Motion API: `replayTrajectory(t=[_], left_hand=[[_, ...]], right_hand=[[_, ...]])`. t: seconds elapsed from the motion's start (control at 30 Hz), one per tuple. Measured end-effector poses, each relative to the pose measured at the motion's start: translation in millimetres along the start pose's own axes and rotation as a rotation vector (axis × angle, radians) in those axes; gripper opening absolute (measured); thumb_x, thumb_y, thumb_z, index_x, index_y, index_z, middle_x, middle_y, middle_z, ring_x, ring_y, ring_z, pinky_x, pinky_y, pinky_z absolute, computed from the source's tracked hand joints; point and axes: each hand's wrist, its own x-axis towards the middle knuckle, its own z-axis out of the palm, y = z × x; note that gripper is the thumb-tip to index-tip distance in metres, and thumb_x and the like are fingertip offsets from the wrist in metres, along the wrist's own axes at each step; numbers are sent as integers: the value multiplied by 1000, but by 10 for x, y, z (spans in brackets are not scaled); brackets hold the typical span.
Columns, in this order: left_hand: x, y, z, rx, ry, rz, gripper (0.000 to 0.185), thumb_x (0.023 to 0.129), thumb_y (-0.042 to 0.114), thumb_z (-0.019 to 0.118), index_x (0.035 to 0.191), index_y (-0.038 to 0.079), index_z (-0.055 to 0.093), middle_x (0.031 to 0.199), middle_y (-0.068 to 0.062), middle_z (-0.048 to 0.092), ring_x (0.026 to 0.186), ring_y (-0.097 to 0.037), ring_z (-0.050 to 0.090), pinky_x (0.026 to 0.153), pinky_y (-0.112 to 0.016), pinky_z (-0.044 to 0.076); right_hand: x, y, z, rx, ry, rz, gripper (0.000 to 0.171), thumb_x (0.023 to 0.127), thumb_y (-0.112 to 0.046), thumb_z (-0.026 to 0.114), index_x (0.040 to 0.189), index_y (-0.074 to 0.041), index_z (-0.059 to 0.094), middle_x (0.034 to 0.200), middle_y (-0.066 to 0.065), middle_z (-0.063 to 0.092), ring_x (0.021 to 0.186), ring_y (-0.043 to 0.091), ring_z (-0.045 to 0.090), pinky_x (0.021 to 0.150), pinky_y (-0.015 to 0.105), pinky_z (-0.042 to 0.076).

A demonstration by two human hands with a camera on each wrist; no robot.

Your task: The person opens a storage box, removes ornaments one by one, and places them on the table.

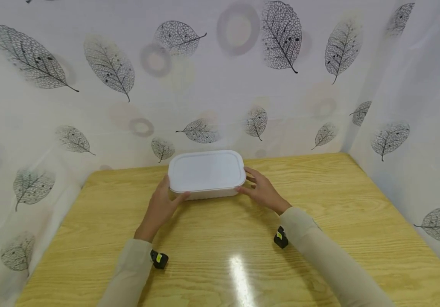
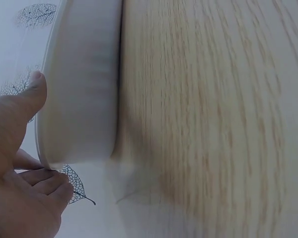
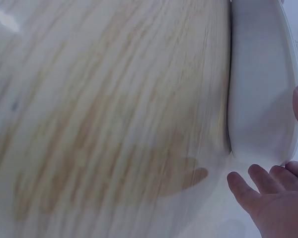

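Both hands grip one item: a white rectangular plastic container with rounded corners and a fitted white lid (image 1: 206,174).

Left hand (image 1: 161,205) — at the container's near left corner; thumb laid along the front edge under the lid rim, fingers curled round the left end. In the left wrist view the thumb tip (image 2: 36,82) presses the lid rim, and the other fingers fold behind the corner. Grip closed on the container.

Right hand (image 1: 260,189) — at the near right corner; thumb against the front edge, fingers spread along the right end. In the right wrist view the fingertips (image 3: 258,173) lie just beside the corner of the container (image 3: 260,89). Grip partly closed, holding the container's end.

Container position — resting on the light wood-grain worktop (image 1: 339,221), toward its far edge, near the back wall, lid on, level.

Surroundings — white sheeting printed with grey skeleton leaves and pale rings (image 1: 108,64) encloses the worktop on three sides. Beige sleeves (image 1: 319,251) cover both forearms; a small black device with a yellow mark (image 1: 281,238) sits at each wrist.
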Motion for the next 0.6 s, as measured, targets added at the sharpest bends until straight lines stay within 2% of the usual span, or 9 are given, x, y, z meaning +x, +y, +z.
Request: replayTrajectory(t=[0.23,0.6], left_hand=[[1,-15,-9,10,-19,-20,100,94,48,71,160,-2,14,163,-25,23,149,-41,24,124,-56,24],[72,-33,-34,-77,-63,-47,108,90,51,74,161,1,10,164,-23,20,151,-40,21,125,-55,21]], right_hand=[[21,2,2,12,-7,27,89,90,-21,81,159,-5,27,163,17,28,140,43,41,113,52,44],[59,21,16,72,-9,27,95,87,-21,83,160,-6,24,166,15,20,143,43,37,113,49,45]])
